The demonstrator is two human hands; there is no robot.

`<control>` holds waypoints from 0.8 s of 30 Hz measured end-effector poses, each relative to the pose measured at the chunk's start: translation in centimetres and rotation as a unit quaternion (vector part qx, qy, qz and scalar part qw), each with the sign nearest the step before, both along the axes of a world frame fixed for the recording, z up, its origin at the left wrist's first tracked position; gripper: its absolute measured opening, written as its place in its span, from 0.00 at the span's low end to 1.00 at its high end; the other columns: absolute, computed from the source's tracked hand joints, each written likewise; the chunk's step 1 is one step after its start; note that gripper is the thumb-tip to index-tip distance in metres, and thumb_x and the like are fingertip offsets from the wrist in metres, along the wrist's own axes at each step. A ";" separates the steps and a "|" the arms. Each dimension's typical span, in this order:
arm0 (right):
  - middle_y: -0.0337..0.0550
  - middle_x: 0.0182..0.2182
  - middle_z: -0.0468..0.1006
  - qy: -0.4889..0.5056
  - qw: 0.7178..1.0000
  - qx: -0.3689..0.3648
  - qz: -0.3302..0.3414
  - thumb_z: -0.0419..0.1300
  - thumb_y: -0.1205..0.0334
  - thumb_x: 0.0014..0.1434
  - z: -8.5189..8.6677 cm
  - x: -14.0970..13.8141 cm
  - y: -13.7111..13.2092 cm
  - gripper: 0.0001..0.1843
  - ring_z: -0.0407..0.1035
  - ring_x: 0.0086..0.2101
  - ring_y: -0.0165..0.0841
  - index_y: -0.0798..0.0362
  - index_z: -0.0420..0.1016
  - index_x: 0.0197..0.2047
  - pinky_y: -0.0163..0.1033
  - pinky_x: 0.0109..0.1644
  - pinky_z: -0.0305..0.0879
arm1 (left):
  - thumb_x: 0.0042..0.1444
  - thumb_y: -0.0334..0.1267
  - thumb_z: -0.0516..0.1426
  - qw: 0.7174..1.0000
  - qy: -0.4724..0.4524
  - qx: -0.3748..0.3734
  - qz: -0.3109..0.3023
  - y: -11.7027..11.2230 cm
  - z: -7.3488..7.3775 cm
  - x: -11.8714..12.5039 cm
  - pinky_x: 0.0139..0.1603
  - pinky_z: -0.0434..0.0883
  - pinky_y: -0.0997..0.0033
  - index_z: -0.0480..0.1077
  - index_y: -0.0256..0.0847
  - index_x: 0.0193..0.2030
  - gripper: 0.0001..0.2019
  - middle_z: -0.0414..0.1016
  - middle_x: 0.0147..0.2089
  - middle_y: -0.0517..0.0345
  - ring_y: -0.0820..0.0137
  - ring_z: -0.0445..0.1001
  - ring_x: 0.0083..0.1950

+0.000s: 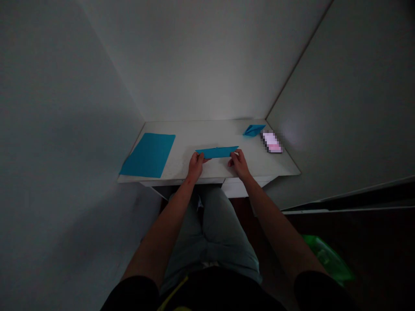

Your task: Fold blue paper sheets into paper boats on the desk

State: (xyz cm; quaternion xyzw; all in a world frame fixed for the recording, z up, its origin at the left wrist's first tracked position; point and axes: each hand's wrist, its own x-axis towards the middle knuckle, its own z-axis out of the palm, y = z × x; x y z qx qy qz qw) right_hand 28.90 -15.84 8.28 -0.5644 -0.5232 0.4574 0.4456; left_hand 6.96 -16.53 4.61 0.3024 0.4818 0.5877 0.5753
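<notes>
A long, narrow folded strip of blue paper (216, 152) lies on the white table (194, 134) in front of me. My left hand (196, 164) pinches its left end with closed fingers. My right hand (238, 162) grips its right end, fingers curled onto the paper. Both hands rest near the table's front edge.
A flat blue sheet (148, 154) lies at the table's left. A small folded blue paper shape (253, 129) sits at the back right, beside a blurred pink-white object (271, 142). White walls close in on three sides. A green object (329, 257) lies on the dark floor at right.
</notes>
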 end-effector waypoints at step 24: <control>0.41 0.32 0.80 -0.083 0.996 0.017 0.039 0.70 0.31 0.54 1.5 4.7 1.3 0.30 0.72 0.30 0.35 0.48 0.71 0.41 0.42 0.36 0.71 | 0.70 0.66 0.50 0.985 0.167 0.039 -0.019 -1.5 2.0 -0.8 0.39 0.71 0.65 0.75 0.42 0.35 0.29 0.76 0.27 0.56 0.67 0.74 0.30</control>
